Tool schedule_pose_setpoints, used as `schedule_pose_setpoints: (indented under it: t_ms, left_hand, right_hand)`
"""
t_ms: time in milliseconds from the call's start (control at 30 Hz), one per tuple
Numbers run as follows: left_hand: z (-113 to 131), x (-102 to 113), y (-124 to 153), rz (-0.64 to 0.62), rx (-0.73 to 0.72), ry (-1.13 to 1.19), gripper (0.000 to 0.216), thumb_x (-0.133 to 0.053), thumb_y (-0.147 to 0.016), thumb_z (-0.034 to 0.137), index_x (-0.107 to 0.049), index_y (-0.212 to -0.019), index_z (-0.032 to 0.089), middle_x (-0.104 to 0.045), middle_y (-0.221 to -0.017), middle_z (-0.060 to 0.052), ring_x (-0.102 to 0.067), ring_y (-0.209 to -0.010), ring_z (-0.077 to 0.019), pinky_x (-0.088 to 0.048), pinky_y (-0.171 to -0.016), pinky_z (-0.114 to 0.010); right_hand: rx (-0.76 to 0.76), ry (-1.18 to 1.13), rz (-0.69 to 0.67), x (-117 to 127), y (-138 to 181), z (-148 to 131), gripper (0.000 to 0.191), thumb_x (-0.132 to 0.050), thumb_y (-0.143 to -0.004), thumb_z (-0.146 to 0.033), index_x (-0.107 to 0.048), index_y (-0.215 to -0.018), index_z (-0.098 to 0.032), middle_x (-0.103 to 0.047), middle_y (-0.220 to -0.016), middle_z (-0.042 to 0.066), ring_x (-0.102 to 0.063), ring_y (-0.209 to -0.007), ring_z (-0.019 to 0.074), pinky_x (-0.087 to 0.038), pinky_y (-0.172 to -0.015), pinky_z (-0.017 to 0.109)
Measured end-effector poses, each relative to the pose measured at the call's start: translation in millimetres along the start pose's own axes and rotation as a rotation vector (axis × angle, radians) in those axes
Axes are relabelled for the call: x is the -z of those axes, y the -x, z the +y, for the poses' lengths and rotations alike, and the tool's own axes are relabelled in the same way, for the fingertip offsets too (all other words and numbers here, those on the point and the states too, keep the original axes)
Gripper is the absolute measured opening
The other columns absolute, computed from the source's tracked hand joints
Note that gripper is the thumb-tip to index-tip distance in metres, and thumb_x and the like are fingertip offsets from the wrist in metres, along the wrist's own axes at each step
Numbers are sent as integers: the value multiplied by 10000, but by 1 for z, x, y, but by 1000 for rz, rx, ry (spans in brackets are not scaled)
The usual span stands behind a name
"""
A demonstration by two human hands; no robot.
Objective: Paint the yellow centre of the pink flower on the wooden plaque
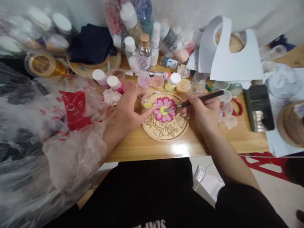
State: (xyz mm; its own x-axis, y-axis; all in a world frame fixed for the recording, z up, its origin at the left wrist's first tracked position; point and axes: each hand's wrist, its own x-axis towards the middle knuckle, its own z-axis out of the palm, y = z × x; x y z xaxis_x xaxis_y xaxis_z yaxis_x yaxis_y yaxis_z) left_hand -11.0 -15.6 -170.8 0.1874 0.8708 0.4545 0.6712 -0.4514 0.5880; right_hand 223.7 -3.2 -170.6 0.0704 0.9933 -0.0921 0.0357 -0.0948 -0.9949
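Note:
A round wooden disc (166,128) with gold outlines and a pink flower with a yellow centre lies on the wooden table (147,147). My right hand (201,110) is closed on a dark thin tool (204,98) whose tip touches the flower's yellow centre. My left hand (129,109) rests on the disc's left edge, fingers curled, next to a small clear cup of yellow paint (147,102); whether it grips the cup I cannot make out.
Small paint cups (157,81) and bottles (144,52) crowd the table behind the disc. Crumpled plastic bags (47,133) fill the left. White cut paper (228,53), a phone (259,107) and more wooden discs (291,123) lie at right.

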Motion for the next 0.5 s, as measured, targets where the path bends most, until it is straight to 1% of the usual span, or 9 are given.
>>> schedule_pose_setpoints:
  t_ms: [167,333,400,500]
  left_hand:
    - [-1,-1,0,3,3,-8,361,-738,-778,308,-536,-1057,201,-650,-962,-10,-641,-865,-157,-540,-815,-317]
    - [-2,-1,0,-2,-4,-17,341,-737,-774,304,-541,-1035,202,-661,-946,-16,-647,-855,-164,-548,-802,-324]
    - [-1,0,-1,-18,-1,-15,352,-742,-770,301,-541,-1043,205,-667,-966,-24,-651,-879,-173,-549,-813,-332]
    - [-1,-1,-1,-42,-15,1,344,-743,-778,308,-542,-1036,202,-671,-986,-32,-655,-918,-182,-547,-833,-337]
  right_hand:
    - [-49,-13,35,-2,-1,-6,296,-712,-784,-411,-633,-574,-217,-588,-425,-37,-536,-340,114,-362,-260,215]
    - [-21,-81,59,-1,-1,-8,254,-716,-785,-373,-668,-594,-212,-581,-416,-33,-514,-326,117,-329,-255,234]
    - [18,-125,63,0,0,-10,245,-719,-792,-371,-680,-612,-210,-597,-438,-27,-509,-324,114,-336,-265,242]
    - [153,-204,53,-1,3,-15,222,-736,-789,-388,-692,-644,-226,-616,-478,-27,-531,-349,121,-360,-287,255]
